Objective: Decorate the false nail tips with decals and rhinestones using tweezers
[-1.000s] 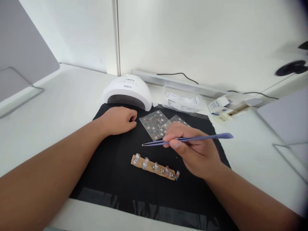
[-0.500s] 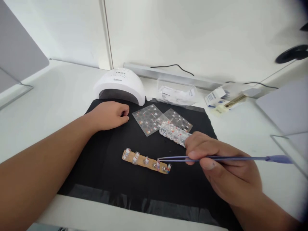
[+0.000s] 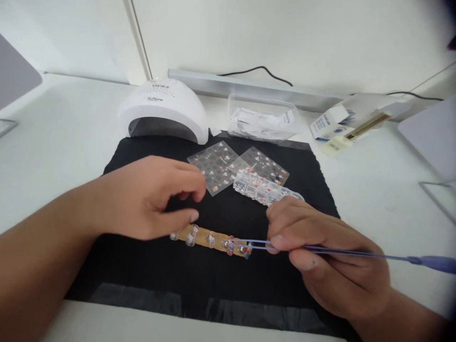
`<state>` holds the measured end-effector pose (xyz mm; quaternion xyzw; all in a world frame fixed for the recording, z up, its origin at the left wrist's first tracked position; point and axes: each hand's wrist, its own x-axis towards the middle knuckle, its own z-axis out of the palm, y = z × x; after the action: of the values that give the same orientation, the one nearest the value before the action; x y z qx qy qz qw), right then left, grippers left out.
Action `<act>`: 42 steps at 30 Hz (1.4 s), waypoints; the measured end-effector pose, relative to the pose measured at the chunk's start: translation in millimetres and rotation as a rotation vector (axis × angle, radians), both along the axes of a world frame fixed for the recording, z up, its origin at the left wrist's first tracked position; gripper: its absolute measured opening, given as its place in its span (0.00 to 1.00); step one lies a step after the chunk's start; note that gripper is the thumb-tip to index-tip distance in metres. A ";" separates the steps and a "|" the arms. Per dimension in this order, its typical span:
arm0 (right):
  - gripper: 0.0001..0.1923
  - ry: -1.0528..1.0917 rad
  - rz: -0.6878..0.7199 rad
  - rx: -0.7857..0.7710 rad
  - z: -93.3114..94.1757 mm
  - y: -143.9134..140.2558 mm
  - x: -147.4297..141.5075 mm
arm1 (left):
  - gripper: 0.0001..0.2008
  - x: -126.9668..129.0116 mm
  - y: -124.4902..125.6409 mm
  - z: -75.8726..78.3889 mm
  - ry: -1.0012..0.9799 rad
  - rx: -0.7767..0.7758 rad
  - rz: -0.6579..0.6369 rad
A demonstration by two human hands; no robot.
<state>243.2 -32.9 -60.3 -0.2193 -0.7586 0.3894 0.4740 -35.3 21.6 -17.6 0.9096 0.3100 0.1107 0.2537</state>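
My right hand [image 3: 320,251] pinches purple tweezers [image 3: 342,251] between thumb and fingers. Their parted tips reach over the right part of a tan strip [image 3: 202,238], close to a decorated press-on nail [image 3: 231,245]. Several such clear nails with small white and red figures stand along this strip. My left hand [image 3: 149,194] hovers above the strip's left end, partly covering it. Its fingers are curled, the thumb is apart from them, and nothing shows between. Beyond my right hand lies a clear compartment case [image 3: 258,187] of small shiny decorations, its right end partly behind the fingers.
Two sticker sheets [image 3: 215,166] overlap on the black mat [image 3: 142,285]. Behind them stand a white nail lamp [image 3: 164,107] and a clear plastic box [image 3: 263,118] of packets. A small white-and-blue carton [image 3: 329,122] is at the back right. A black cable [image 3: 263,69] runs along the wall.
My left hand has come nearer and to the right, over the strip's left end, and its thumb has spread from the fingers. The tweezer tips have parted. The whole view has shifted slightly.
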 end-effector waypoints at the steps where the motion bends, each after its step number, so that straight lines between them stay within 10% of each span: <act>1: 0.07 -0.003 -0.002 0.007 0.2 0.1 -0.1 | 0.01 3.2 -4.6 0.9 0.016 0.005 -0.037; 42: 0.05 -0.165 0.009 -0.015 11.8 17.9 13.9 | 0.09 45.8 -39.6 -8.7 0.123 0.235 -0.034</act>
<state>257.1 -15.0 -48.5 -0.2509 -0.7930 0.3779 0.4066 10.5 -18.0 -26.3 0.9432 0.2943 0.0858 0.1278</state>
